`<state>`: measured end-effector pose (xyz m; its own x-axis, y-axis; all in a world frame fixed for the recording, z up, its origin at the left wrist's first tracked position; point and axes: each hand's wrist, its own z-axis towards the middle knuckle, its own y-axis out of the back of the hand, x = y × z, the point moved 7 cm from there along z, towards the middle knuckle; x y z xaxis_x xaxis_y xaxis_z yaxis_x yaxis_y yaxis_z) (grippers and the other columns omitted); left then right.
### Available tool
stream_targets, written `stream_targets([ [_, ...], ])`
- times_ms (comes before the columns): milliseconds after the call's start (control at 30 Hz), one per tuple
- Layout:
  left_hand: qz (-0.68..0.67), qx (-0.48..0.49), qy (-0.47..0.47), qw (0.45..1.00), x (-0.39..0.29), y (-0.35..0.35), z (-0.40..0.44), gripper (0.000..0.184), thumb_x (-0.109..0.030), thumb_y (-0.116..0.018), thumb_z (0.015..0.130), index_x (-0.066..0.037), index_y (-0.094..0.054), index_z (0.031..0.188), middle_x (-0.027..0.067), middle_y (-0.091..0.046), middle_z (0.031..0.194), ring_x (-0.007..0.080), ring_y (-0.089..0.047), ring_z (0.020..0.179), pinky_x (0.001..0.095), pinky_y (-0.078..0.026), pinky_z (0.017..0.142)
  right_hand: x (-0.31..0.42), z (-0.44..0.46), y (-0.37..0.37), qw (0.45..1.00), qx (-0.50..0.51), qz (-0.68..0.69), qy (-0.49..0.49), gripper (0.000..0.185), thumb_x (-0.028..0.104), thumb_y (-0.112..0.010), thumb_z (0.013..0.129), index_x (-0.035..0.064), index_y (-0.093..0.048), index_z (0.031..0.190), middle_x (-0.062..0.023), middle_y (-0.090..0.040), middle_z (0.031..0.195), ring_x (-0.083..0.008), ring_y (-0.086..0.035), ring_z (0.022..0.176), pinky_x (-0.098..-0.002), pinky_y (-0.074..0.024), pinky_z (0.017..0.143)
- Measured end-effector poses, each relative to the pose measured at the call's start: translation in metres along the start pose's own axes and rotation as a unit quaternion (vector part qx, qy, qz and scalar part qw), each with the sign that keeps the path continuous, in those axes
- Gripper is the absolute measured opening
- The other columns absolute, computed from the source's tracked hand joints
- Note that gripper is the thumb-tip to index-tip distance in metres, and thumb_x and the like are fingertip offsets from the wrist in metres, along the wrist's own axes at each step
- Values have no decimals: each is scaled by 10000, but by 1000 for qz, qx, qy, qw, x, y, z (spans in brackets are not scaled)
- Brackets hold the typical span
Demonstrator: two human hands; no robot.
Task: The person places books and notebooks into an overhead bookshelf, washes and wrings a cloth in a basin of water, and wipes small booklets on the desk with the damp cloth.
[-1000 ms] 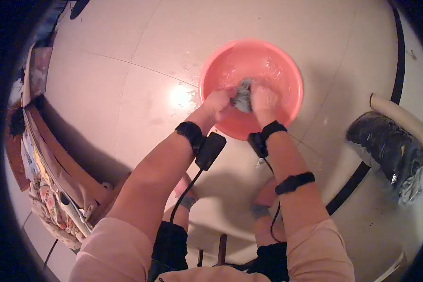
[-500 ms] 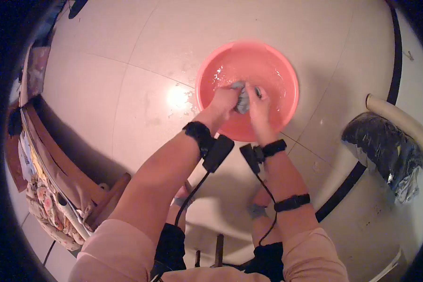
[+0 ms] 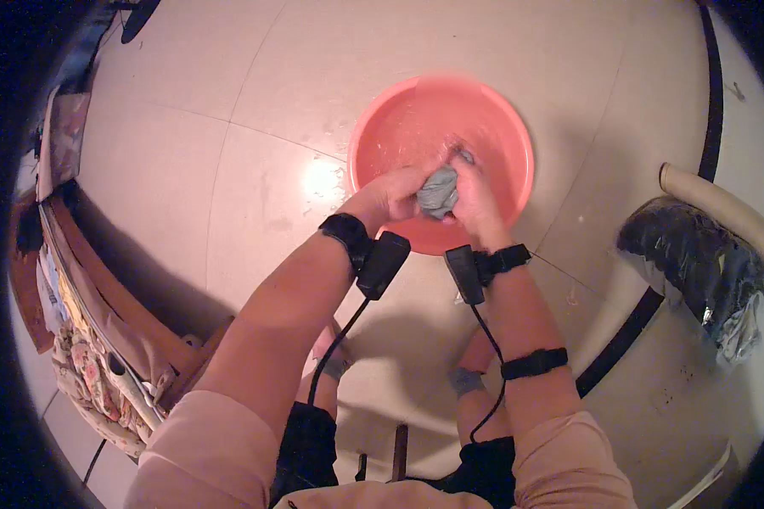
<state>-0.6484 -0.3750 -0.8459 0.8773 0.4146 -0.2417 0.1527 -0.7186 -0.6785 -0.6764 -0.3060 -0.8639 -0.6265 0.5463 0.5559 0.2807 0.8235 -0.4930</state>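
Note:
A pink round basin (image 3: pixel 373 110) with water in it stands on the tiled floor. Over its near half, both my hands grip a bunched grey cloth (image 3: pixel 438 193). My left hand (image 3: pixel 401 188) closes on the cloth's left side. On the other side my right hand (image 3: pixel 474 191) is wrapped round it, and a bit of grey cloth shows above the fingers. The cloth is wet and crumpled; its full shape cannot be made out.
To the left is a brown fabric-covered piece (image 3: pixel 115 280) with flowered cloth (image 3: pixel 93 382) below. On the right, a dark plastic bag (image 3: pixel 696 254) lies beside a beige roll (image 3: pixel 721 204). My feet are behind the basin. Black devices with cables are strapped to my wrists.
The cloth has come a little nearer to me and more of it shows between my hands. My right hand has turned, and the wrists have shifted slightly.

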Motion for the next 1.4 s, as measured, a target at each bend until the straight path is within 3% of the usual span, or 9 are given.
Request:
stream_targets([
  [200,286,34,108,951,-2,-3,-14,302,-257,-748,718,-120,-544,894,-7,-578,735,70,-497,535,189,-336,441,25,-17,-30,985,151,-75,29,477,108,-605,821,27,-441,1261,-64,-564,886,-156,-576,771,-269,-494,663],
  [333,316,65,98,941,-5,-7,-12,212,-173,-721,731,-128,-546,842,-49,-510,628,59,-414,475,210,-260,369,34,-20,-31,990,94,-107,5,441,156,-598,840,21,-467,1240,-50,-556,819,-132,-546,715,-250,-472,612],
  [433,438,-17,59,897,-11,-6,-9,254,-165,-745,683,-119,-539,824,-36,-486,597,56,-415,485,208,-285,389,39,-19,-33,993,45,-109,8,431,231,-603,858,49,-481,1229,8,-467,689,-96,-467,615,-242,-410,524],
  [533,547,-118,-13,829,-17,-3,-4,208,-216,-679,705,-81,-571,821,53,-568,616,161,-534,516,295,-421,452,43,-21,-34,994,6,-103,40,376,261,-572,878,55,-521,1188,25,-406,657,-82,-406,572,-236,-369,493],
  [600,770,-169,-124,602,-17,7,23,332,-240,-614,698,-36,-620,959,146,-648,844,304,-641,754,400,-505,657,46,-19,-27,986,-66,-130,80,323,235,-525,896,52,-540,1161,24,-425,665,-74,-412,573,-232,-371,496],
  [700,680,-318,-117,650,-29,-17,-18,380,-378,-495,765,-56,-647,896,200,-634,910,373,-615,839,463,-493,731,47,-26,-28,986,-98,-117,66,277,162,-474,898,47,-551,1138,23,-435,682,-77,-416,585,-241,-373,503],
  [733,680,-317,-119,651,-29,-19,-21,380,-378,-495,765,-56,-647,896,200,-634,910,373,-615,839,463,-493,731,43,-24,-26,986,-99,-119,68,277,162,-474,898,47,-551,1138,23,-435,682,-77,-416,585,-241,-373,503],
  [800,740,-287,-88,602,-26,-23,-26,404,-396,-500,757,-63,-655,925,186,-640,932,349,-624,861,435,-500,748,46,-19,-21,939,-134,-253,189,231,53,-427,847,7,-577,1016,-120,-601,917,-218,-557,768,-333,-472,690],
  [1400,838,-207,-108,494,-40,-105,-106,398,-376,-466,762,-51,-660,888,169,-650,898,315,-633,859,407,-510,744,83,-83,-42,894,-265,-288,220,206,37,-476,760,-62,-588,902,-272,-609,892,-360,-611,819,-401,-475,699],
])
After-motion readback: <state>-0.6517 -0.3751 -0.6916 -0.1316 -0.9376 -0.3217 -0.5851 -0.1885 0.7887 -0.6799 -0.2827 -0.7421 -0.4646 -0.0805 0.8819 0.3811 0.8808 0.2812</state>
